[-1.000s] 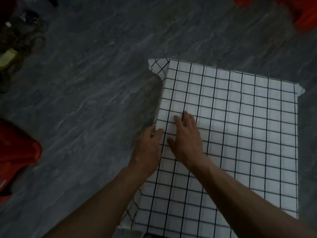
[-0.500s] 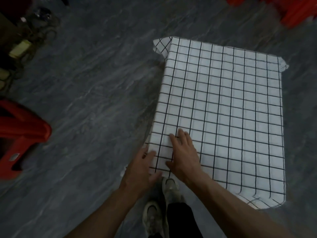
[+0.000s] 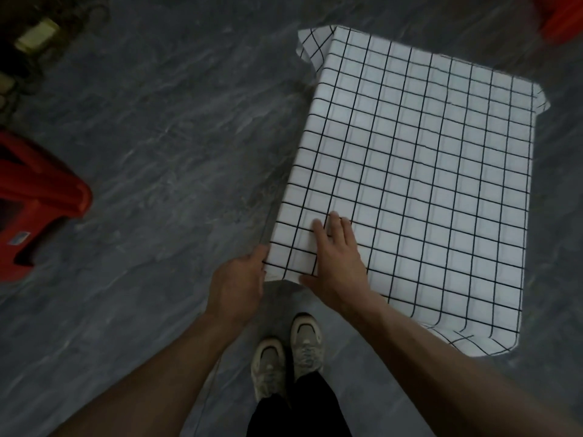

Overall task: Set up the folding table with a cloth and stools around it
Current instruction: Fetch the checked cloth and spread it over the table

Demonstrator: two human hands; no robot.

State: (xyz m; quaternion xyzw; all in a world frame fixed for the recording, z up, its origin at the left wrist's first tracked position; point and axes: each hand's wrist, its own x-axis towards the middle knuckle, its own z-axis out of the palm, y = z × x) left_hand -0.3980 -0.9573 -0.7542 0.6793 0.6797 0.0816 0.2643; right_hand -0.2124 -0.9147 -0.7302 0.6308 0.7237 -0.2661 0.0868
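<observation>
Head view, looking down. A white cloth (image 3: 426, 184) with a black grid covered the whole table top, so the table itself was hidden. The cloth lay flat over the top. A loose flap hung off the far-left corner, a small one off the far-right corner, and a rumpled fold draped over the near-right corner.

The right hand (image 3: 339, 263) lay palm down on the cloth just inside the near-left corner, its fingers (image 3: 334, 225) straight, close together and pointing toward the far edge, holding nothing. The left hand (image 3: 236, 285) was at the near-left corner itself, its thumb against the cloth's left edge. Its fingers were hidden behind the hand, so it could not be told whether they gripped the cloth.

A red stool (image 3: 38, 197) stood on the grey floor (image 3: 157, 137), well apart from the table's left edge. A second stool (image 3: 561, 17), blurred, showed beyond the far-right corner. The person's two pale shoes (image 3: 271, 364) stood on the floor just before the near edge. Dim clutter (image 3: 38, 36) lay far to the left, too blurred to identify.
</observation>
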